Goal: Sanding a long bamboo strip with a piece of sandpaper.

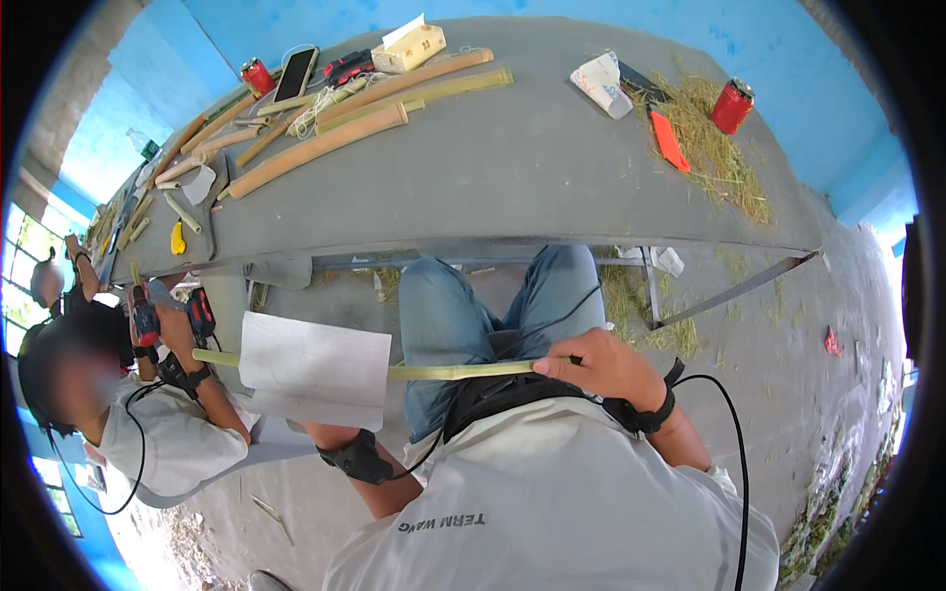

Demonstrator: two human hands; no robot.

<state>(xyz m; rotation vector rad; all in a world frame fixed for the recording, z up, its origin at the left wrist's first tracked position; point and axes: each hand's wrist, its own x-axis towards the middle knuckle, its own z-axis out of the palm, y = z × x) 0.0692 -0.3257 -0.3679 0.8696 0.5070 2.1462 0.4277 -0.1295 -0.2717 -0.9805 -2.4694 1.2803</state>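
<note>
Across my lap lies a thin green bamboo stick [463,371], held nearly level. My right hand [596,366] grips its right end, thumb and fingers closed round it. A pale grey-white sheet [315,366], like paper or sandpaper, covers the stick's left part, and the stick's far left tip pokes out past it. My left hand [328,433] is beneath the sheet; only a bit near the wrist shows, so its fingers are hidden.
Ahead stands a grey table [493,177] with several bamboo pieces [320,153], a phone [296,75], a tissue box [409,49], red cans [732,106], an orange-handled tool [669,143] and plant shavings [724,158]. At left, a co-worker [168,424] holds a power drill [145,317].
</note>
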